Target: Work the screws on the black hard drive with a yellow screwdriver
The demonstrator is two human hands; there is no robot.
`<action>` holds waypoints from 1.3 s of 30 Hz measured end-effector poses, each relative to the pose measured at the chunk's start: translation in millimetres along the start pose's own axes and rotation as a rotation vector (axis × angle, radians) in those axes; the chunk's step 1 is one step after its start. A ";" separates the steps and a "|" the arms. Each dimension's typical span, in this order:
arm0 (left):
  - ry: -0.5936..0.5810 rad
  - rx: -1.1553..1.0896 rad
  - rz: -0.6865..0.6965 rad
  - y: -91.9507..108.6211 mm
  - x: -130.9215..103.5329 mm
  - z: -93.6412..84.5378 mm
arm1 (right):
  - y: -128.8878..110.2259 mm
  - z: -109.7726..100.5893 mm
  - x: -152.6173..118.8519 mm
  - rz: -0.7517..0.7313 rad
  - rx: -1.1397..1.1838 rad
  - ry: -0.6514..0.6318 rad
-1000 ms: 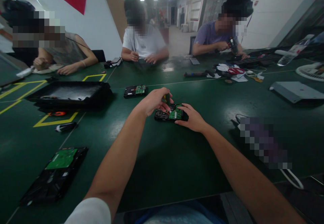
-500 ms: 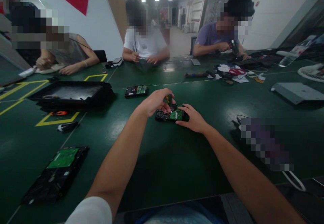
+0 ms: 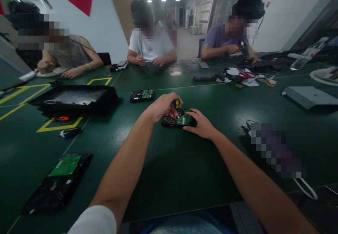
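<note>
On the green table lies a small black device with a green circuit board [image 3: 183,120] and a few thin wires showing. My left hand [image 3: 165,106] is closed around the upright black-and-yellow handle of what looks like a screwdriver [image 3: 176,103], held over the device; its tip is hidden by my fingers. From the right, my right hand [image 3: 201,124] grips the end of the device, thumb on the near edge and fingers on the board side. A similar opened device [image 3: 142,95] lies farther back to the left.
A larger black casing with a green board [image 3: 56,183] lies front left. Behind it are a black tray [image 3: 76,94] and an orange-handled item [image 3: 61,118]. A grey metal box [image 3: 311,96] and a blurred-out purple item [image 3: 277,149] lie right. Three people sit across the table.
The handle in my left hand has turned slightly, showing more of its yellow side. My right hand and the device have stayed in place.
</note>
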State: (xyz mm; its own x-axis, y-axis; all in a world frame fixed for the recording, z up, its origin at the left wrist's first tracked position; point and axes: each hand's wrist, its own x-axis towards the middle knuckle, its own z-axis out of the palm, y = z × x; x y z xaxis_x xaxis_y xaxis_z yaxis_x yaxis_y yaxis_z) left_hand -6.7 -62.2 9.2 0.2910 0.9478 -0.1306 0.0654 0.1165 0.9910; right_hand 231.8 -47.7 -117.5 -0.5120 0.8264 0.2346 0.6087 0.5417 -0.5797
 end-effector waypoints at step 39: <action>-0.118 -0.087 -0.045 1.1 -3.8 1.8 | 2.1 1.3 0.4 -0.004 -0.012 0.005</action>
State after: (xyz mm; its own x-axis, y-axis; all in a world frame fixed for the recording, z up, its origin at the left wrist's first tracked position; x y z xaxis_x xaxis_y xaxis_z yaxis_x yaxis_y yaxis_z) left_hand -6.0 -66.2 10.7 0.3998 0.9002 -0.1726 -0.0006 0.1885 0.9821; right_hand 232.1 -46.5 -119.6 -0.5113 0.8248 0.2413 0.6136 0.5469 -0.5695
